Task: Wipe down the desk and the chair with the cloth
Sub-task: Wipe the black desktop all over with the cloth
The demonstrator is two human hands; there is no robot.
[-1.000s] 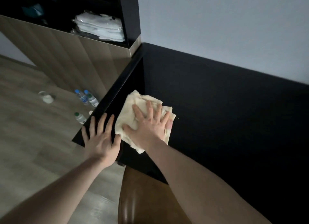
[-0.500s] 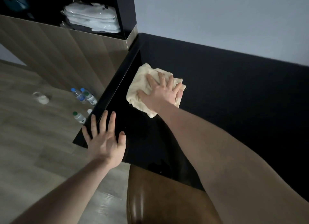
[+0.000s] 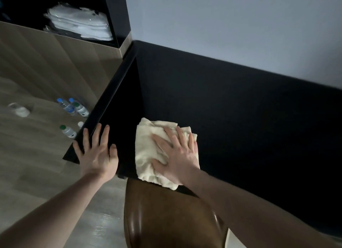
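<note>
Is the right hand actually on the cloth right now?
Touching. The head view shows the right hand laid flat on the cream cloth, its spread fingers pressing it against the black desk near the front edge.

I am pressing my right hand (image 3: pixel 178 155), fingers spread flat, on the cream cloth (image 3: pixel 148 151), which is lying crumpled on the black desk (image 3: pixel 231 118) near its front edge. I am resting my left hand (image 3: pixel 98 153), fingers straight and splayed, on the desk's left front corner, just beside the cloth and not touching it. The brown chair (image 3: pixel 166 216) back is sitting below the desk edge, between my forearms. Several water bottles (image 3: pixel 74 107) are lying on the wooden floor (image 3: pixel 27 155) left of the desk.
</note>
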